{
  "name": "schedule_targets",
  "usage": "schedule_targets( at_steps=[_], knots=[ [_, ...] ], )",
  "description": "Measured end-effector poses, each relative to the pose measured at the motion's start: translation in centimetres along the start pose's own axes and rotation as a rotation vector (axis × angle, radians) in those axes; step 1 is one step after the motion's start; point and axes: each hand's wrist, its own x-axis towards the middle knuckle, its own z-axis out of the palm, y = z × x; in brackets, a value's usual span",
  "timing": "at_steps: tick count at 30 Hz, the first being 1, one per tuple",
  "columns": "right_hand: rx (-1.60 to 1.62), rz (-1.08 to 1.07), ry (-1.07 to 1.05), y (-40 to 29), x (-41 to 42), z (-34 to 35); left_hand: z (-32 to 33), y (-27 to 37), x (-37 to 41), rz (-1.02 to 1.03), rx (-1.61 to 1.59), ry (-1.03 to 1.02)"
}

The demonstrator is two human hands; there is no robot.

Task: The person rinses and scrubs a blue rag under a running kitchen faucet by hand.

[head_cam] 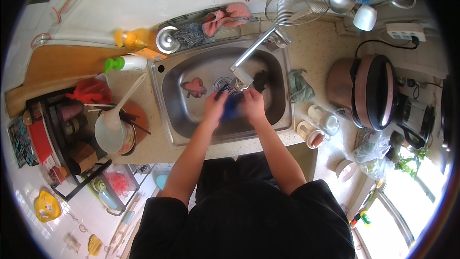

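Both hands are over a stainless steel sink (pixel 179 129), just below the outlet of a chrome faucet (pixel 255 50). Between them hangs a blurred dark blue item (pixel 231 108), probably a cloth. My left hand (pixel 215 104) grips its left side, and my right hand (pixel 253 105) is at its right side, blurred, with thumb and fingers together near the outlet. A pink cloth (pixel 194 87) lies in the basin left of the drain (pixel 222 83). Against the basin's right wall is a dark crumpled thing (pixel 260 81).
Left of the sink are a white bowl (pixel 109 138) with a ladle, a green-topped pump bottle (pixel 125 63) and a black rack (pixel 59 144). On the right, a green cloth (pixel 301 86), jars (pixel 309 135) and a rice cooker (pixel 372 91). A wire strainer (pixel 296 1) hangs behind.
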Motion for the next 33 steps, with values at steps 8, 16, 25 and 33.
schedule_targets(
  at_steps=[8, 16, 25, 33],
  knots=[
    [0.518, 0.115, 0.061, 1.1, 0.9, -0.5, -1.0, -1.1, 0.9, 0.062, -0.149, 0.068],
    [0.62, 0.047, -0.17, 1.3, 0.2, -0.6, -2.2, -2.2, 1.5, -0.102, -0.063, 0.025],
    [0.367, 0.016, -0.258, 0.9, -0.9, 0.8, 0.3, 1.3, -1.6, -0.101, 0.053, -0.179],
    [-0.093, -0.043, -0.161, 0.0, -1.3, 0.3, -1.5, -2.8, 0.7, -0.047, -0.021, -0.125]
  ],
)
